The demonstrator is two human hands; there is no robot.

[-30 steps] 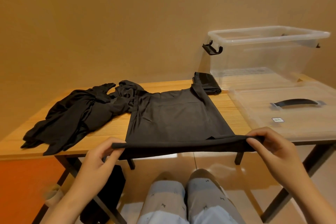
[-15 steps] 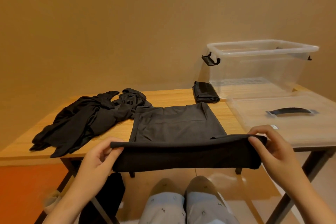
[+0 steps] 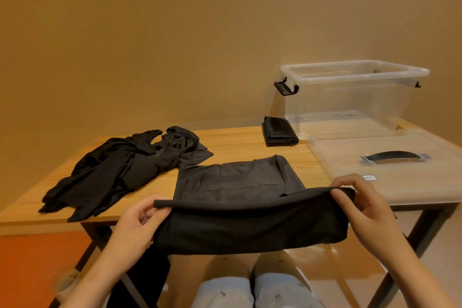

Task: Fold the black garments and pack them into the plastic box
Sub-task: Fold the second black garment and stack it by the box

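Observation:
A black garment (image 3: pixel 240 180) lies flat on the wooden table (image 3: pixel 245 142), its near part draped over the front edge toward me. My left hand (image 3: pixel 140 222) pinches the left end of the fold at the edge, and my right hand (image 3: pixel 362 205) pinches the right end. A heap of unfolded black garments (image 3: pixel 120 170) sits at the table's left. One small folded black garment (image 3: pixel 278 131) rests at the back, just left of the clear plastic box (image 3: pixel 350 97), which stands open with nothing visible inside.
The box's clear lid (image 3: pixel 390 170) with a black handle lies flat on the table's right side, in front of the box. A plain wall rises close behind the table. My knees (image 3: pixel 250 282) are below the front edge, between the table's dark legs.
Both hands have pulled the garment toward me, so more cloth hangs over the front edge and less lies on the table. The far sleeve has come away from the folded piece.

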